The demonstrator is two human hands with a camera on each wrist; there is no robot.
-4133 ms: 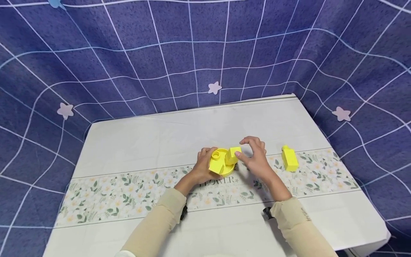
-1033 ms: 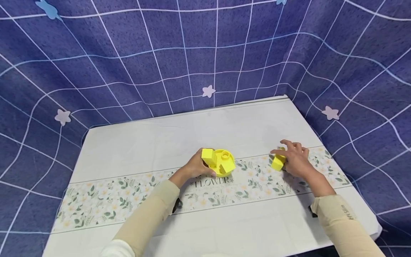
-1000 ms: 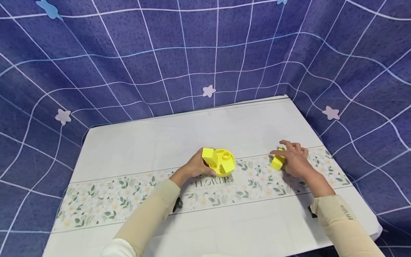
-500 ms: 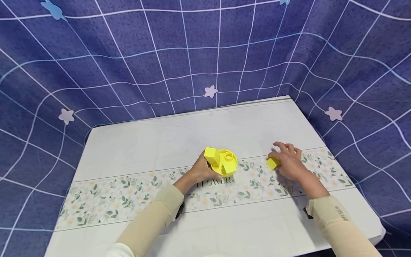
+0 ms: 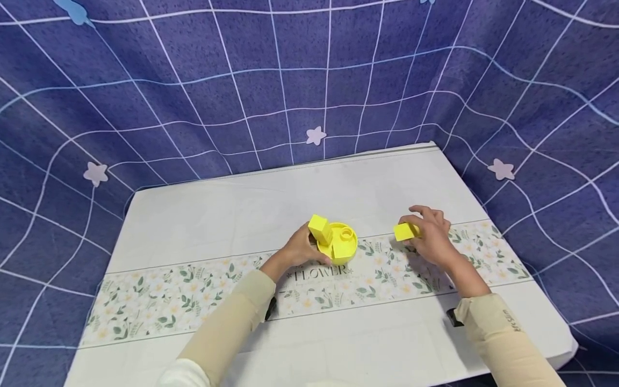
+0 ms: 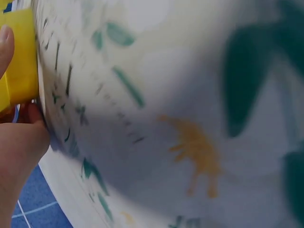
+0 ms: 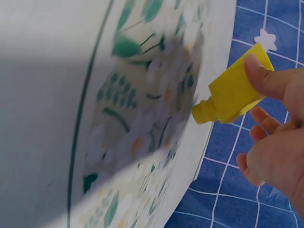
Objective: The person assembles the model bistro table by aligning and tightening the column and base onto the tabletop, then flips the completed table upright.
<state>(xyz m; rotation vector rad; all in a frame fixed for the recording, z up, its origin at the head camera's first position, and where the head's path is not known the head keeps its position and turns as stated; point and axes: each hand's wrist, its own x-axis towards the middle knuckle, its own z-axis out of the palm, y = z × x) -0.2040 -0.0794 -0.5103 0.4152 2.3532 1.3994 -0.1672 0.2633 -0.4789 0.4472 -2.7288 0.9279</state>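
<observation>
Near the middle of the table my left hand (image 5: 300, 249) holds the side of a yellow round tray-like base (image 5: 336, 231). An upright yellow block (image 5: 319, 228) rises from the base beside that hand. A low yellow block (image 5: 345, 249) and a raised ring-shaped socket (image 5: 346, 233) are on the base too. To the right, my right hand (image 5: 433, 239) pinches a separate yellow block (image 5: 405, 232) between thumb and fingers. In the right wrist view, this block's stepped round peg (image 7: 205, 111) points towards the cloth. Only the edge of the yellow piece (image 6: 21, 57) shows in the left wrist view.
A white tablecloth (image 5: 217, 215) with a floral band (image 5: 155, 295) covers the table. Behind and beside it hangs a blue curtain (image 5: 261, 91) with a grid and stars. The table's right edge lies beyond my right hand.
The base turned earlier, bringing the upright block to my left hand's side. My right hand let go of that block, reached right, took the loose block and brought it up and left.
</observation>
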